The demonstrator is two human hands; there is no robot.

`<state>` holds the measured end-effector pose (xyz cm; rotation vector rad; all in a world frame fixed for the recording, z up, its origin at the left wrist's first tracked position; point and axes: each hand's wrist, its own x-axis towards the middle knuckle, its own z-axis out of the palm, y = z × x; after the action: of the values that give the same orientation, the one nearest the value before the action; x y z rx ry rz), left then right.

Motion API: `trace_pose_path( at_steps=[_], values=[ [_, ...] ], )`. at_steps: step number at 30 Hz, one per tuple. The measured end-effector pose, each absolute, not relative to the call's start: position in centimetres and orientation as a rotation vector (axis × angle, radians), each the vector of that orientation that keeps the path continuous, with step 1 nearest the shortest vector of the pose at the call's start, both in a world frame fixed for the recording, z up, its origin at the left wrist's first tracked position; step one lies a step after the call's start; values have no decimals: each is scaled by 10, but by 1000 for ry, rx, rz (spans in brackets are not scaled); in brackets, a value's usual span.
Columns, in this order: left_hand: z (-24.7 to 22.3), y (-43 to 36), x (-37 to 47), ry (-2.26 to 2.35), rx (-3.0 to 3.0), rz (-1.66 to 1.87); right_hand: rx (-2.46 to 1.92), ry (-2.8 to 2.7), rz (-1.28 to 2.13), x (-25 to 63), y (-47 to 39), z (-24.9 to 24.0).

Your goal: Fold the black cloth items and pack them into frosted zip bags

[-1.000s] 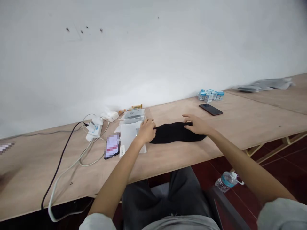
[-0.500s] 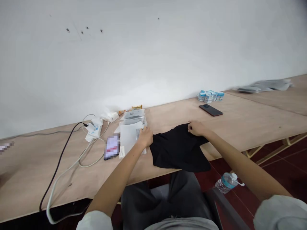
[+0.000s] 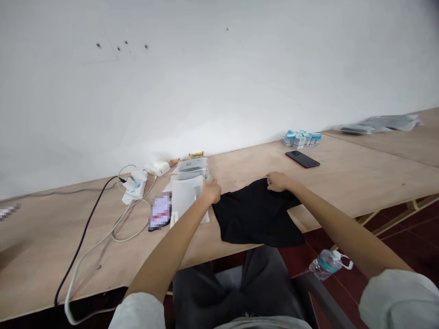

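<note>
The black cloth (image 3: 259, 217) lies spread at the near edge of the table (image 3: 363, 183), its near right part hanging past that edge. The left hand (image 3: 212, 191) has its fingers curled together, seeming to pinch the far left corner, while those of the right hand (image 3: 277, 181) pinch the far edge farther right. It looks light, soft and limp, best gripped at two well-separated points along the far edge

Worn on your head, the lone camera looks forward and down over your lap (image 3: 274, 283) at the nearby bench (image 3: 360, 178), facing the white wall (image 3: 219, 91) behind.
</note>
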<state>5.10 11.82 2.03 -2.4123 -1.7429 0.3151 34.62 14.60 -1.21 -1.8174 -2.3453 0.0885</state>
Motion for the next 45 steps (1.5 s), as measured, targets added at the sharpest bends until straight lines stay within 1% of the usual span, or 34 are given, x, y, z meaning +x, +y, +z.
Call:
trace_pose_path(
  at_steps=[4,8,13,15,20,24,28,30,33,38,45],
  values=[
    [18,121,54,-1739,-2408,354,-1872,-2363,143,348,149,-14],
    [25,121,59,-1711,-2397,248,-1901,-2280,83,348,154,-15],
    [39,125,64,-1749,-2231,-180,-1925,-2028,-124,340,154,-15],
    [36,122,65,-1709,-2321,-259,-1843,-2005,-156,335,147,-14],
    [20,95,63,-1508,-2866,1,-1557,-2328,5,331,110,-14],
    [25,56,51,-1363,-2966,-44,-1488,-2439,123,339,75,-20],
    [31,20,39,-1327,-3070,-68,-1376,-2421,257,348,53,-24],
    [25,10,38,-1384,-3013,-195,-1358,-2304,270,348,50,-28],
    [5,3,44,-1505,-2868,-393,-1410,-2137,219,344,53,-42],
    [-29,-1,50,-1623,-2921,-268,-1427,-2169,261,340,59,-71],
    [-37,-4,46,-1619,-2888,-364,-1437,-2134,281,342,57,-72]
  ],
)
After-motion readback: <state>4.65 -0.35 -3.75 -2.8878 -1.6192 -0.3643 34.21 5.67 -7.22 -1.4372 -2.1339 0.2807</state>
